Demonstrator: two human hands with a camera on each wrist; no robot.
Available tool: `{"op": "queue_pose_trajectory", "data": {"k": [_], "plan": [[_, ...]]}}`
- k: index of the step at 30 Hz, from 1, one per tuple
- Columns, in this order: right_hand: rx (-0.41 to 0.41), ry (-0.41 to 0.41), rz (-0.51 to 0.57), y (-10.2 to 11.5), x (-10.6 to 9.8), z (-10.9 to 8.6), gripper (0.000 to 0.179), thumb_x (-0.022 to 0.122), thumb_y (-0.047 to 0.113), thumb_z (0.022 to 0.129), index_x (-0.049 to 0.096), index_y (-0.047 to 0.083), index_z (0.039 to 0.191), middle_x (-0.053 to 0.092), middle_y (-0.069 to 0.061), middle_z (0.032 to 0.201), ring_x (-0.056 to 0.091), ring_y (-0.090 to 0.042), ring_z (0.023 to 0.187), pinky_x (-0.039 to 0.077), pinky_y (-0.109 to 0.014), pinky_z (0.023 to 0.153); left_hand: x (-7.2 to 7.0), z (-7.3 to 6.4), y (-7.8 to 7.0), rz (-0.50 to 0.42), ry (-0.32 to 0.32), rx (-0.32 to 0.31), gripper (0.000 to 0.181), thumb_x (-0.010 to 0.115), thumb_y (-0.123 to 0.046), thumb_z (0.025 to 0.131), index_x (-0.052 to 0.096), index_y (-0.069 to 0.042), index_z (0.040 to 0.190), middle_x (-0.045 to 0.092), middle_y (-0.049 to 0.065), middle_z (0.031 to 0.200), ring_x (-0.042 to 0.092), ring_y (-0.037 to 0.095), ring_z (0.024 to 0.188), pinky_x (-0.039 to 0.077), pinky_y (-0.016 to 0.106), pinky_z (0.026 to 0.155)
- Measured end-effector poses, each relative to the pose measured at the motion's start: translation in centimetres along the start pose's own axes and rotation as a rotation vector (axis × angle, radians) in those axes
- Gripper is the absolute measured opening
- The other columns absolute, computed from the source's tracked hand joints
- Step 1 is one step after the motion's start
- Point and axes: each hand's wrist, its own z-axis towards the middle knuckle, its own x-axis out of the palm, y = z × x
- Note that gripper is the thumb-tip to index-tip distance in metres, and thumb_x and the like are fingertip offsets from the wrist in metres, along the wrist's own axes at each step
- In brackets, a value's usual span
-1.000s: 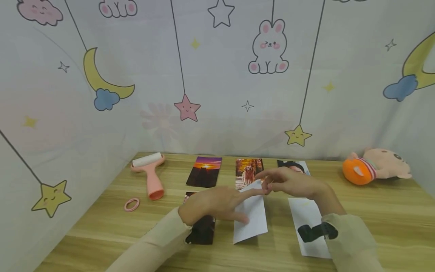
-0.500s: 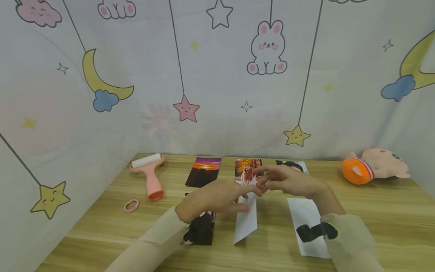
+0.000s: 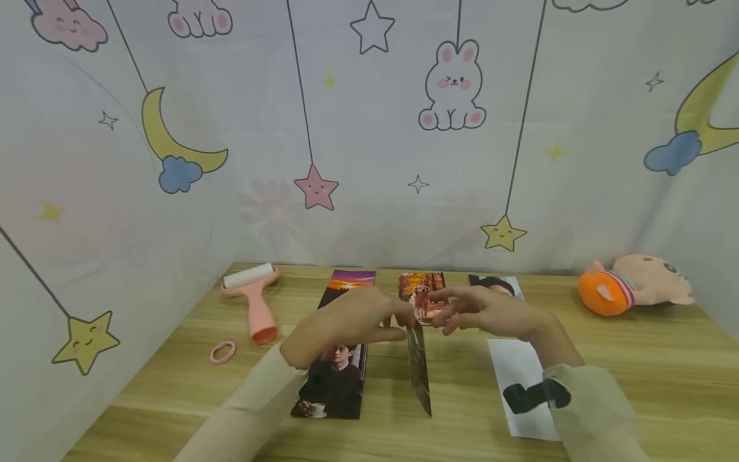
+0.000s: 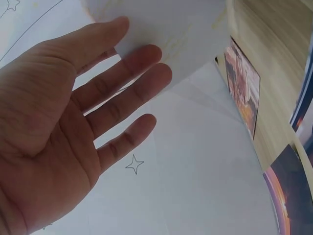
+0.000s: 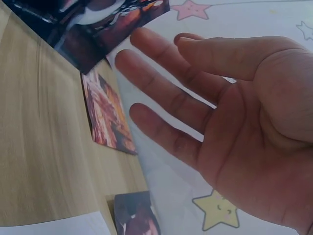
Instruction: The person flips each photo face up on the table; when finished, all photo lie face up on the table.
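My left hand (image 3: 360, 317) pinches the top edge of a photo print (image 3: 419, 372), which hangs nearly edge-on over the middle of the table. In the left wrist view, thumb and index finger are at the white back of this print (image 4: 181, 32). Its dark printed side (image 5: 98, 24) shows in the right wrist view, just past the fingertips. My right hand (image 3: 493, 311) hovers to the right of the print with relaxed fingers and holds nothing. Behind the hands lies a dog photo (image 3: 424, 282), partly covered by them.
A sunset photo (image 3: 352, 279), a photo of a person with a cup (image 3: 331, 388) and a partly hidden portrait (image 3: 502, 283) lie around. A white card (image 3: 525, 385) is at right. Farther out are a pink lint roller (image 3: 261, 305), a pink ring (image 3: 222, 352) and a plush toy (image 3: 635, 285).
The print has turned from its white back facing me to edge-on, with its dark side now showing. My left hand has drawn back slightly left; the right hand has barely moved.
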Motion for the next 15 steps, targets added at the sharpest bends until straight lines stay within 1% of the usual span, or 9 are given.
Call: {"op": "queue_pose_trajectory", "data": {"k": [3, 6, 8, 10, 13, 15], "plan": [[0.012, 0.064, 0.027, -0.5, 0.1, 0.0, 0.049, 0.048, -0.001, 0.102, 0.040, 0.004, 0.150, 0.063, -0.019, 0.130, 0.061, -0.041, 0.116, 0.042, -0.052, 0.105, -0.3, -0.2, 0.1, -0.028, 0.028, -0.020, 0.014, 0.071, -0.022, 0.095, 0.074, -0.016, 0.107, 0.073, -0.007, 0.100, 0.064, 0.001, 0.080, 0.051, 0.018, 0.072], [0.025, 0.115, 0.006, -0.8, 0.4, 0.0, 0.049, 0.051, 0.001, 0.101, 0.040, 0.000, 0.149, 0.058, -0.023, 0.135, 0.057, -0.041, 0.122, 0.043, -0.049, 0.105, -0.4, -0.2, 0.3, -0.040, 0.050, -0.021, 0.015, 0.072, -0.022, 0.094, 0.075, -0.015, 0.108, 0.074, -0.006, 0.100, 0.064, 0.000, 0.081, 0.051, 0.018, 0.073], [0.034, 0.137, -0.002, -0.8, 0.7, 0.2, 0.049, 0.053, 0.002, 0.101, 0.040, -0.003, 0.149, 0.055, -0.025, 0.139, 0.054, -0.042, 0.127, 0.043, -0.049, 0.105, -0.3, -0.2, 0.4, -0.038, 0.062, -0.016, 0.016, 0.073, -0.022, 0.093, 0.076, -0.015, 0.108, 0.074, -0.006, 0.099, 0.064, 0.001, 0.081, 0.051, 0.018, 0.073], [0.053, 0.145, -0.024, -0.8, 0.9, 0.3, 0.049, 0.055, 0.006, 0.101, 0.042, -0.002, 0.148, 0.054, -0.023, 0.141, 0.052, -0.040, 0.130, 0.042, -0.050, 0.105, -0.1, -0.2, 0.5, -0.038, 0.083, -0.019, 0.018, 0.073, -0.023, 0.093, 0.076, -0.015, 0.109, 0.074, -0.006, 0.099, 0.064, 0.000, 0.081, 0.051, 0.018, 0.074], [0.083, 0.159, -0.023, -0.7, 1.1, 0.5, 0.049, 0.054, 0.004, 0.101, 0.043, -0.001, 0.148, 0.051, -0.021, 0.145, 0.049, -0.039, 0.133, 0.040, -0.051, 0.107, 0.2, -0.2, 0.6, -0.047, 0.125, -0.032, 0.020, 0.073, -0.025, 0.093, 0.076, -0.015, 0.110, 0.074, -0.006, 0.100, 0.064, -0.001, 0.083, 0.051, 0.018, 0.075], [0.104, 0.166, -0.034, -0.6, 1.2, 0.6, 0.048, 0.054, 0.004, 0.101, 0.045, 0.001, 0.148, 0.052, -0.019, 0.145, 0.049, -0.037, 0.133, 0.040, -0.051, 0.107, 0.3, -0.2, 0.6, -0.064, 0.152, -0.045, 0.021, 0.073, -0.025, 0.093, 0.076, -0.014, 0.112, 0.074, -0.006, 0.102, 0.064, -0.002, 0.083, 0.051, 0.018, 0.075]]}}
